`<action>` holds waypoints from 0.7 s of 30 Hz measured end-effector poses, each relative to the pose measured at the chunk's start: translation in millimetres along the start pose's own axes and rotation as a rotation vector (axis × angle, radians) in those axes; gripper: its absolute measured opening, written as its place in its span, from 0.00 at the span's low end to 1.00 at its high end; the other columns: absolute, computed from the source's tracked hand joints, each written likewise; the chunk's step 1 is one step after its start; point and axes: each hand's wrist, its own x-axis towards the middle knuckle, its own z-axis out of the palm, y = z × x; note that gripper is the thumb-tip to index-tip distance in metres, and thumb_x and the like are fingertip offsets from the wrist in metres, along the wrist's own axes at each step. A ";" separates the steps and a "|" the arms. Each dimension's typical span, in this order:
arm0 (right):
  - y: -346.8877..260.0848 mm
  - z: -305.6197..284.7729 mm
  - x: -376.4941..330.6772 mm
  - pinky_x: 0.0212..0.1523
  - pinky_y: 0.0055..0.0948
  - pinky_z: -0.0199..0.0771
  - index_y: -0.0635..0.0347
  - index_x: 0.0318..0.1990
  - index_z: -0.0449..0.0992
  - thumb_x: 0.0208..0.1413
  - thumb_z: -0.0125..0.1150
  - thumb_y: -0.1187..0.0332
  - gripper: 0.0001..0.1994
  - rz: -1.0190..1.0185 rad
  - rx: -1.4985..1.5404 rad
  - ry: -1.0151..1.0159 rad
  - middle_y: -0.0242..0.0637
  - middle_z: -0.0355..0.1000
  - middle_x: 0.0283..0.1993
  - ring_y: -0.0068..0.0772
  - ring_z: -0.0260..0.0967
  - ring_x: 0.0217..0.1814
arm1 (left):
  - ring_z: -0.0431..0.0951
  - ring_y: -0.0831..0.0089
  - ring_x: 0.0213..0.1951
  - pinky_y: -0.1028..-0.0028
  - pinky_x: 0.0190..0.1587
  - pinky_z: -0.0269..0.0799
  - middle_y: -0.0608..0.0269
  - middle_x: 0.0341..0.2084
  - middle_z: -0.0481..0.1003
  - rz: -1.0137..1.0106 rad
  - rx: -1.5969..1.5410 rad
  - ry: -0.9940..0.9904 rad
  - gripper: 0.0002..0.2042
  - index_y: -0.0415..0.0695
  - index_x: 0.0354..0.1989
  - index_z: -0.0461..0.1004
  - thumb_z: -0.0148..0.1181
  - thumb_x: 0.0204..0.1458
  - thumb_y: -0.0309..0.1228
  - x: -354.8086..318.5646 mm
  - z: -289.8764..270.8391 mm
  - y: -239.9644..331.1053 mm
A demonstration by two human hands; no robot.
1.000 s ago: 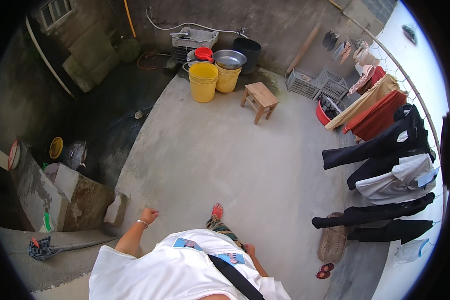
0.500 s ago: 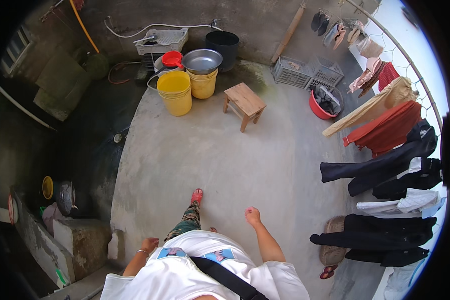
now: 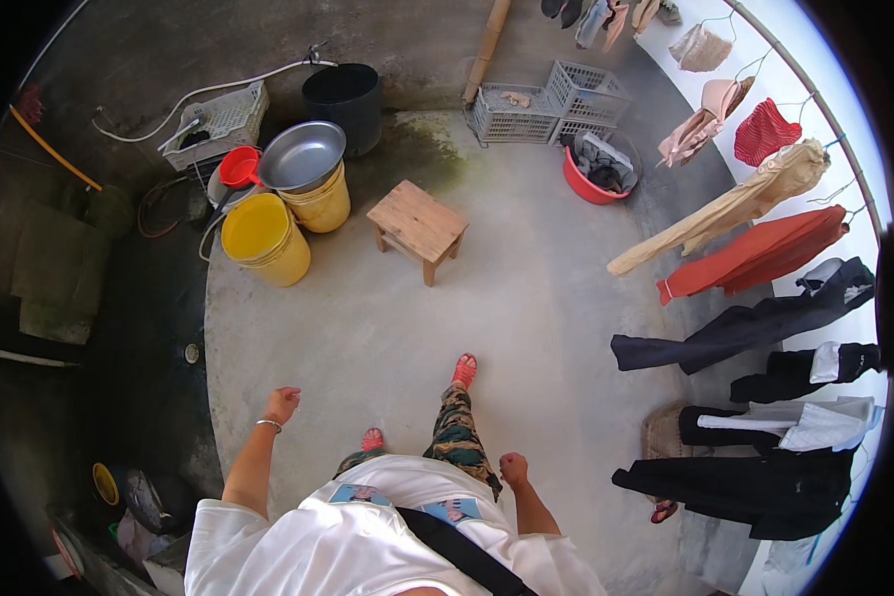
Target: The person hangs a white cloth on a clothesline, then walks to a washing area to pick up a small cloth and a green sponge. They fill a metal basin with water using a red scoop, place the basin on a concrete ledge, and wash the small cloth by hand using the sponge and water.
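My left hand (image 3: 282, 404) swings forward over the concrete floor, its fingers loosely curled with nothing in them; a bracelet circles that wrist. Lower, beside my right thigh, my right hand (image 3: 514, 469) is closed in a loose fist and holds nothing visible. Neither hand touches any object. A small wooden stool (image 3: 417, 221) stands ahead of me. To its left are a yellow bucket (image 3: 265, 238) and a second yellow bucket (image 3: 320, 202), on which a metal basin (image 3: 302, 156) rests. A red dipper (image 3: 238, 167) lies behind the nearer bucket.
A red tub (image 3: 591, 184) of dark clothes sits by grey plastic crates (image 3: 515, 114). Garments, including black trousers (image 3: 745, 318), hang along the right. A dark bucket (image 3: 343, 107) stands at the back wall. On the left, the floor edge meets a dark wet area (image 3: 154, 397).
I have stepped forward, so the stool, buckets and tub appear nearer and farther left. My left hand has swung forward; my right hand has drawn back.
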 end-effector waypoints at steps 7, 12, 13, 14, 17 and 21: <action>-50.7 -99.2 138.7 0.35 0.36 0.72 0.61 0.25 0.77 0.43 0.54 0.68 0.08 -0.052 -0.316 -0.075 0.44 0.73 0.27 0.40 0.71 0.30 | 0.75 0.77 0.25 0.76 0.31 0.72 0.62 0.22 0.77 -0.041 -0.087 -0.071 0.11 0.42 0.39 0.76 0.55 0.47 0.28 96.5 105.8 131.0; -171.6 -185.8 270.4 0.17 0.26 0.72 0.63 0.29 0.73 0.49 0.50 0.72 0.06 0.156 0.343 -0.017 0.34 0.69 0.22 0.25 0.67 0.21 | 0.77 0.75 0.27 0.75 0.34 0.73 0.59 0.25 0.78 -0.066 0.184 -0.412 0.13 0.42 0.41 0.75 0.55 0.47 0.31 110.6 153.5 262.0; -193.4 -202.5 298.3 0.18 0.25 0.72 0.62 0.30 0.73 0.50 0.49 0.72 0.06 0.168 0.349 -0.025 0.34 0.69 0.22 0.25 0.67 0.21 | 0.77 0.74 0.27 0.75 0.35 0.73 0.59 0.25 0.78 0.024 0.264 -0.469 0.13 0.42 0.42 0.75 0.55 0.47 0.31 122.1 162.7 277.2; -208.8 -215.5 330.4 0.18 0.26 0.72 0.62 0.32 0.72 0.52 0.49 0.72 0.06 0.187 0.396 -0.016 0.35 0.70 0.24 0.24 0.68 0.22 | 0.77 0.74 0.27 0.75 0.35 0.73 0.59 0.25 0.78 -0.034 0.191 -0.439 0.13 0.42 0.41 0.75 0.56 0.47 0.31 137.6 172.5 291.1; -288.3 -240.8 411.1 0.21 0.26 0.73 0.60 0.38 0.71 0.55 0.49 0.70 0.06 0.243 0.485 -0.022 0.35 0.71 0.29 0.24 0.69 0.26 | 0.77 0.73 0.27 0.74 0.35 0.73 0.58 0.26 0.78 -0.161 -0.003 -0.356 0.13 0.43 0.41 0.76 0.55 0.47 0.31 189.7 182.6 305.8; -377.9 -260.6 507.5 0.23 0.26 0.74 0.59 0.40 0.70 0.55 0.50 0.71 0.07 0.128 0.552 -0.059 0.35 0.71 0.32 0.24 0.69 0.28 | 0.77 0.74 0.26 0.75 0.34 0.73 0.59 0.25 0.78 -0.172 0.033 -0.307 0.12 0.43 0.41 0.76 0.55 0.47 0.30 269.9 203.0 333.0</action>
